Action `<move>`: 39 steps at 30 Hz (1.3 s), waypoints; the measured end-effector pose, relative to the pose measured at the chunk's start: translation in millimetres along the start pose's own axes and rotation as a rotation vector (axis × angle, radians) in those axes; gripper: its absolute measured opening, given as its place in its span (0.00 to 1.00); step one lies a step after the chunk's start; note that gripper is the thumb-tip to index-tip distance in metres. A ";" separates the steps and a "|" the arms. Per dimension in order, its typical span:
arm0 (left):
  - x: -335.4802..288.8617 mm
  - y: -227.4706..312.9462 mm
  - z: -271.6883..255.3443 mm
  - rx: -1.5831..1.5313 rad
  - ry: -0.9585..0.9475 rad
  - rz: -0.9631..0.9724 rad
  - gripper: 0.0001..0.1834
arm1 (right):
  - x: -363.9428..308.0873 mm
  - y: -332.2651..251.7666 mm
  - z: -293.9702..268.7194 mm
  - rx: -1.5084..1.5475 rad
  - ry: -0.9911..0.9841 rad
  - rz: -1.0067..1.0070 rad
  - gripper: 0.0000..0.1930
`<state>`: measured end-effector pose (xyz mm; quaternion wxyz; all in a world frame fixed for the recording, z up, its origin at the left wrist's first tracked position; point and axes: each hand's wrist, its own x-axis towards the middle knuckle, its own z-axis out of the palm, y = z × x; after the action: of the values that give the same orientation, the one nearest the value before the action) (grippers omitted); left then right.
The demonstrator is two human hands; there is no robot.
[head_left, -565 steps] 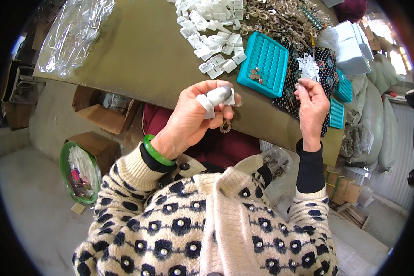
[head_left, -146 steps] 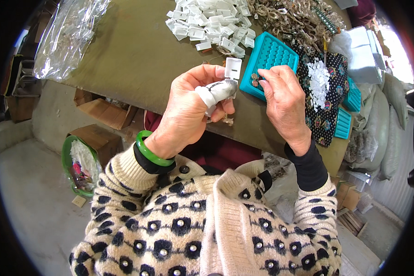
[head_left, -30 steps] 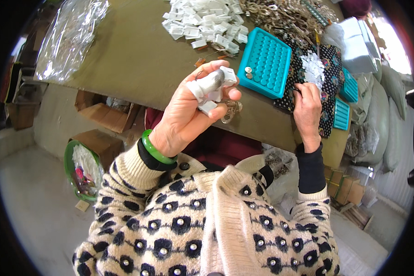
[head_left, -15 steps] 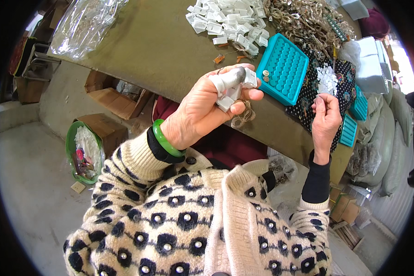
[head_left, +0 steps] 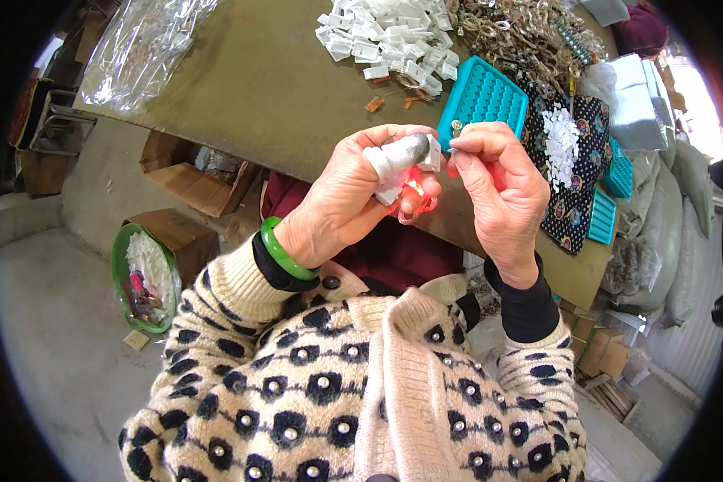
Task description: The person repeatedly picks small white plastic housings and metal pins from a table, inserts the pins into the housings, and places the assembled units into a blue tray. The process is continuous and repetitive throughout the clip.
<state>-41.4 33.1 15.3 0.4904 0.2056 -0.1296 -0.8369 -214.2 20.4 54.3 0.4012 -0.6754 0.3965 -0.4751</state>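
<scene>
Right hand: left the pile of small white pieces, rose, met the white card in left hand.

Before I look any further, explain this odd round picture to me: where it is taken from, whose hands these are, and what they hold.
The picture comes from a wide fisheye camera worn on a person's head, looking down, so straight edges bend near the rim. No machine is here, just the person's own two bare hands.

The left hand, with a green bangle on its wrist, grips a small white card and a thin ring-like piece below it; its thumb is wrapped in tape. The right hand pinches something tiny at the card's edge, too small to identify.

On the brown table lie a pile of white cards, a teal tray, a dark patterned cloth with small white pieces, and a clear plastic bag.
</scene>
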 end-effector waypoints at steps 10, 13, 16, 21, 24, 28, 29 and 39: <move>-2.8 2.1 0.7 -0.028 0.080 0.000 0.09 | 6.6 -4.1 2.9 -0.358 -0.105 -0.179 0.08; -1.7 4.8 0.3 -0.027 0.021 -0.016 0.08 | 8.9 -6.7 3.6 -0.362 -0.117 -0.191 0.10; -0.3 0.9 3.0 0.031 0.097 0.046 0.08 | 10.5 -9.8 1.5 -0.385 -0.188 -0.176 0.09; -4.4 2.7 0.3 0.065 0.054 0.004 0.07 | 9.1 -7.2 -1.1 -0.275 -0.252 -0.033 0.07; -4.8 4.6 -1.6 0.075 0.015 0.004 0.09 | 6.4 -5.2 -3.9 -0.149 -0.213 0.138 0.08; -3.6 2.4 -1.1 0.092 0.018 -0.005 0.10 | 7.1 -0.8 -5.1 -0.206 -0.172 0.027 0.06; -3.6 1.3 -0.5 0.093 0.001 -0.001 0.10 | 6.4 -0.8 -6.1 -0.225 -0.208 0.030 0.06; -6.0 -8.5 8.5 0.119 0.119 -0.001 0.07 | 1.7 -4.9 -3.8 -0.392 -0.176 -0.132 0.06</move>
<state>-49.3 42.6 20.6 0.4840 0.2838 -0.1494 -0.8142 -216.7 20.0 60.2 0.2636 -0.8037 0.3997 -0.3533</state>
